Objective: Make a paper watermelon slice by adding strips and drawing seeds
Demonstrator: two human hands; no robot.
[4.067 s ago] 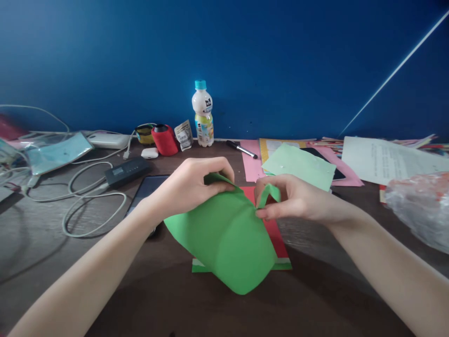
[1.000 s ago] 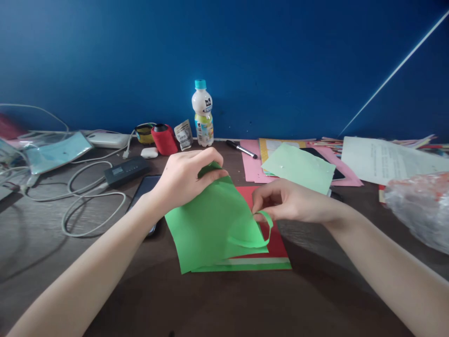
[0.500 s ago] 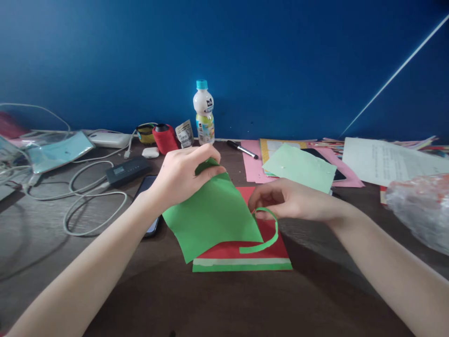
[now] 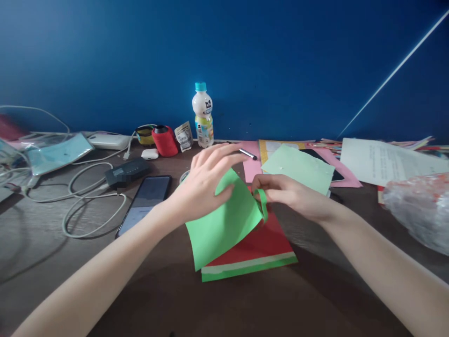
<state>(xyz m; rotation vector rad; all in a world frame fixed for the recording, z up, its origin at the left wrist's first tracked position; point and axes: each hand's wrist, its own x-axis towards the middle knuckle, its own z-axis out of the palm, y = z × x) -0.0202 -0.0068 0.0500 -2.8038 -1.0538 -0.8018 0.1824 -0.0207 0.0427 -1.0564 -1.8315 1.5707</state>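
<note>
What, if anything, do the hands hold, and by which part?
Right hand: the curled green strip, near its top. Left hand: spread over the green sheet, no grip visible.

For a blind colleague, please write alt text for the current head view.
A person's left hand is spread over a green paper sheet while the right hand holds a curled green strip, above a red paper sheet on a dark desk. A smartphone lies left; a blue-capped drink bottle stands behind.

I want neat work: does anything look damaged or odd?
Yes: on the red paper partly under the green sheet, the pale strip meets the green band in a wavy line, as if torn.
</note>
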